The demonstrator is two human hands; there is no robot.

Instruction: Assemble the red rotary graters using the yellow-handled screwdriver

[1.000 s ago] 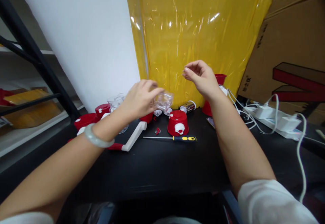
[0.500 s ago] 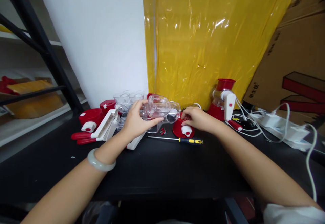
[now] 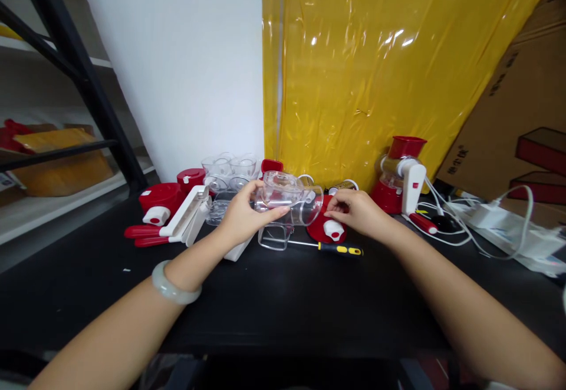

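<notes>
My left hand grips a clear plastic grater housing by its left end, thumb along the near side, and holds it above the table. The housing's round open end faces right. My right hand is just right of it, thumb and fingertips pinched together; whatever may be between them is too small to make out. Below and behind those fingers stands a red grater base with a white knob. A screwdriver with a black and yellow handle lies in front of the base.
To the left are red bases, white crank arms with red handles and clear housings. An assembled red and white grater stands right, near a power strip with white cables. Metal drums lie at the back.
The clear housing has turned in my left hand and sits a little lower, its open end now more toward the right. My right hand has shifted slightly right, still pinched. The view has shifted a little.
</notes>
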